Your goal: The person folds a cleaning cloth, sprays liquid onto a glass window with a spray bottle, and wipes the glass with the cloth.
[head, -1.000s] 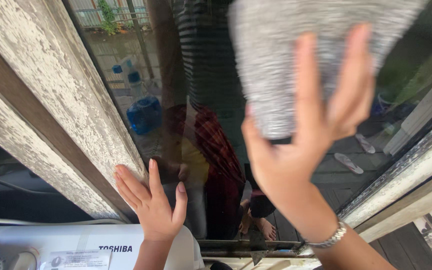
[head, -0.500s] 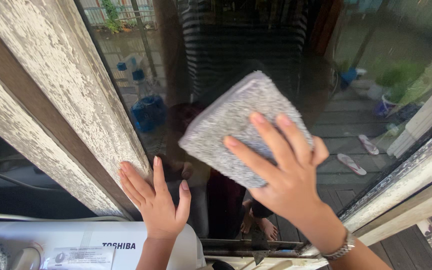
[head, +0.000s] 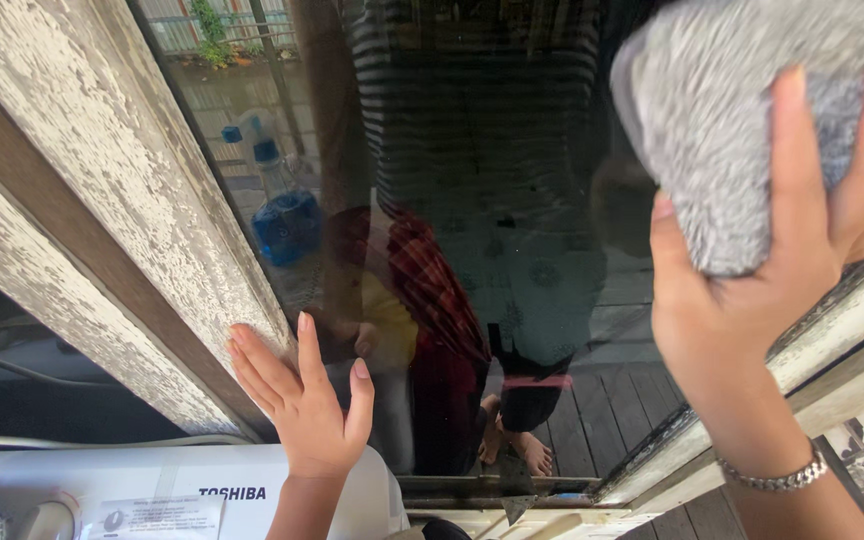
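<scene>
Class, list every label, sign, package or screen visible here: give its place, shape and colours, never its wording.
Paper label: flat on the white appliance, bottom left; rectangular, pale grey with small dark print and a round symbol.
Printed logo: on the appliance top beside the label, near the left hand; short dark lettering.

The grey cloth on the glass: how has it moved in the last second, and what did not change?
The right hand swept the grey cloth down and left to mid-pane, then back up to the right, close to the frame's right side. It kept hold throughout. The left hand stayed flat at the glass pane's lower left edge.
</scene>
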